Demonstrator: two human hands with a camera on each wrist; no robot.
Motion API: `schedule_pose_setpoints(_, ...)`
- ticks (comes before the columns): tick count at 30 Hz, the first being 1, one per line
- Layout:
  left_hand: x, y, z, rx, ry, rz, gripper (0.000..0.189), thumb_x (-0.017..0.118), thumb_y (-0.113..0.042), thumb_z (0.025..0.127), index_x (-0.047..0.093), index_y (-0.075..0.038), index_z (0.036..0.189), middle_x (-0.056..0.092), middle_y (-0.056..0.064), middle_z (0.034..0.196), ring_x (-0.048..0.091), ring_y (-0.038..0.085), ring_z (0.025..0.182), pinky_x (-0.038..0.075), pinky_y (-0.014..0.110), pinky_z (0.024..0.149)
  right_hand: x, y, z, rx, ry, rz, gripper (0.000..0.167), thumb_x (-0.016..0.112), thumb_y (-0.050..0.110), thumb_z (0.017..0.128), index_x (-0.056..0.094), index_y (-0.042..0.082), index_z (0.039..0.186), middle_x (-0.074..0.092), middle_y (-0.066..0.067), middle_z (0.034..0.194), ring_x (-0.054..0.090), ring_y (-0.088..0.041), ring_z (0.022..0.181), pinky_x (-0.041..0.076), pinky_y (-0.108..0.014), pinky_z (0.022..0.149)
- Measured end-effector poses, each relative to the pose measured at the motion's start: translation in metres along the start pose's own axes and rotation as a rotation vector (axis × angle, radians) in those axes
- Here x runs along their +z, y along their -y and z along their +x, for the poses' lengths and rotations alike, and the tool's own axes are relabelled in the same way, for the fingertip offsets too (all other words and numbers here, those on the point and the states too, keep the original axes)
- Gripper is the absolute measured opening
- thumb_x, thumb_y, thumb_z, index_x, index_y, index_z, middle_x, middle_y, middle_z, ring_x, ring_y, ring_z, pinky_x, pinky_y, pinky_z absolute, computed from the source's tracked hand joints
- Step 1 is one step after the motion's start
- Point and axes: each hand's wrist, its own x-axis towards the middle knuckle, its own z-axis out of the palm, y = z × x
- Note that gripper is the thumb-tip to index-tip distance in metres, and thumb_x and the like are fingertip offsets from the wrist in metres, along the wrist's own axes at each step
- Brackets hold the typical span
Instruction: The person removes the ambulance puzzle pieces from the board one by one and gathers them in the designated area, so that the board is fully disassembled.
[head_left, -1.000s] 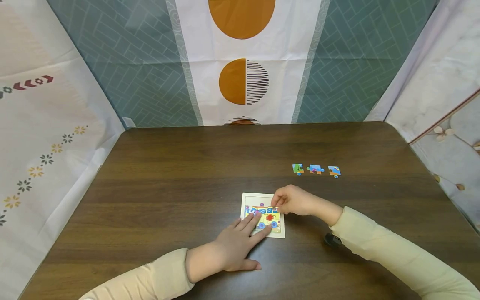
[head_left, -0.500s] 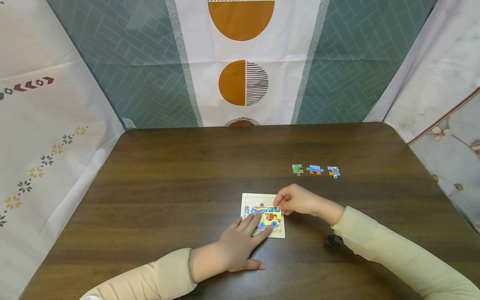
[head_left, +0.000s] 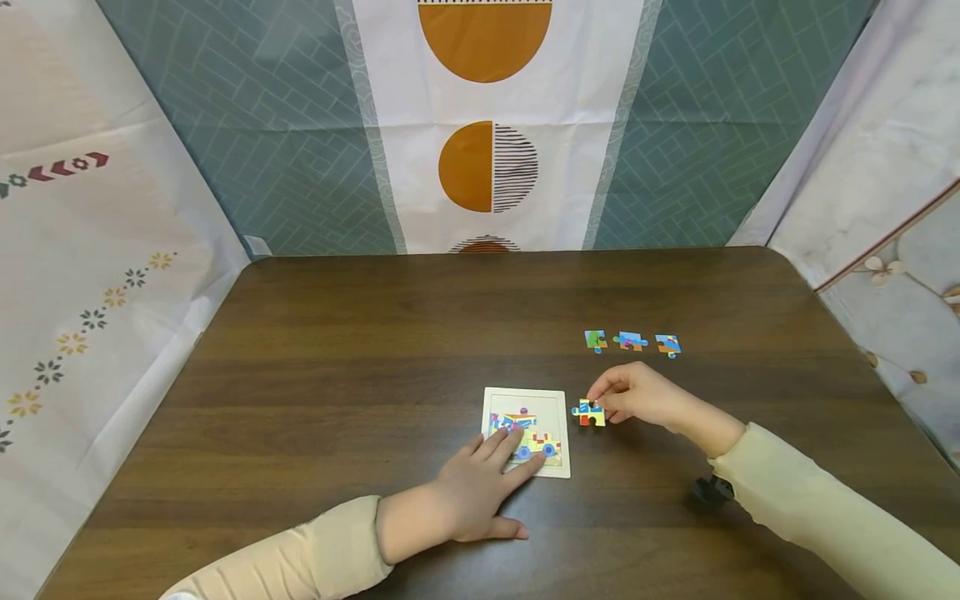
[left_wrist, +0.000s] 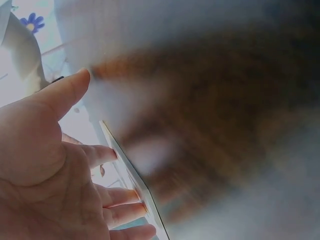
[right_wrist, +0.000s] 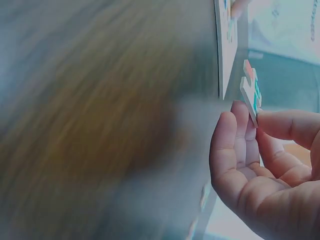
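Puzzle piece point(head_left: 588, 412) is just right of the pale, square-bordered tray point(head_left: 525, 391), pinched between the right hand's point(head_left: 647, 397) thumb and fingers — probably light, stiff, best held by its edges. Left hand point(head_left: 474, 493) lies spread on the tray — wood-grain table point(head_left: 375, 333), three knobbly loose pieces point(head_left: 630, 340) farther back.

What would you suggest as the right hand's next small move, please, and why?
I'd probably have the right hand carry its pinched puzzle piece toward the three loose pieces. A second ago that piece was in the tray; now it is held beside it, while the left hand rests across the tray, and the loose pieces already lie in a row.
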Motion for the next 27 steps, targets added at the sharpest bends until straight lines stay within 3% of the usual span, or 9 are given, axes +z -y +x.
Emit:
schedule_pose_setpoints(12,0.002,0.001,-0.001,0.014,-0.012,-0.018,0.079,0.046,-0.070,0.085,0.023,-0.033,0.151,0.021,0.007,0.158,0.025,0.023,0.144,0.029,0.040,0.113,-0.045,-0.021,-0.027,0.034,-0.084,-0.005,0.027,0.057,0.004,0.088,0.060,-0.011,0.110,0.064,-0.015,0.105,0.063,-0.017,0.086,0.056,-0.032,0.078)
schedule_pose_setpoints(27,0.002,0.002,0.000,0.011,0.003,-0.037,0.079,0.046,-0.070,0.085,0.022,-0.034,0.151,0.019,0.007,0.158,0.023,0.022,0.144,0.028,0.040,0.114,-0.082,-0.045,-0.034,0.109,-0.146,-0.036,0.033,0.059,0.004,0.088,0.054,-0.017,0.113,0.064,-0.002,0.096,0.059,-0.005,0.083,0.056,-0.030,0.077)
